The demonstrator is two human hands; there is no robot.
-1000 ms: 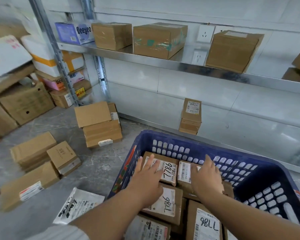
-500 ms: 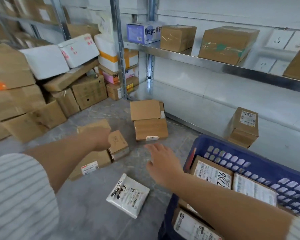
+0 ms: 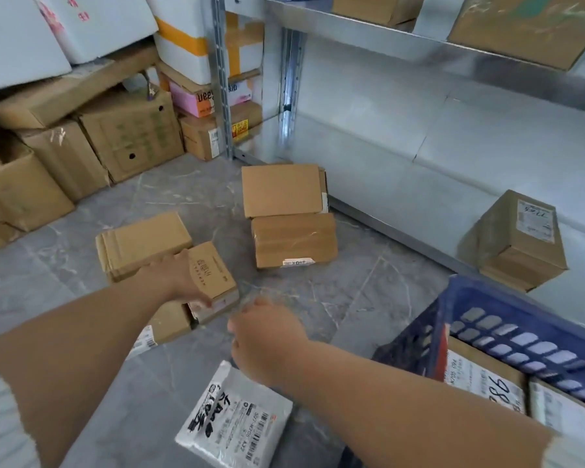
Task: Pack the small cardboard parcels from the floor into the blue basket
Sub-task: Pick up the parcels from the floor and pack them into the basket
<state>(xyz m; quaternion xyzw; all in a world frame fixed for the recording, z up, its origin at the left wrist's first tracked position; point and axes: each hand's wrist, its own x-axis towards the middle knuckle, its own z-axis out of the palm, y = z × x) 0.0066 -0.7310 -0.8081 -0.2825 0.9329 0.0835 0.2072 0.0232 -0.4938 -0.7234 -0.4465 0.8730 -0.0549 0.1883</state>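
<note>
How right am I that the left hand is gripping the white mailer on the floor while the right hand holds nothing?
Not quite: the head view shows the left hand gripping the small cardboard parcel on the floor, not the white mailer, which lies apart from it. The right hand does hold nothing.

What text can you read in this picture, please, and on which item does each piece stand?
"786", handwritten: label on the brown cardboard parcel in the blue plastic basket.
"Deey", cut off: pink cardboard box.
Too blurred: white plastic mailer bag, shelf parcel label.
</note>
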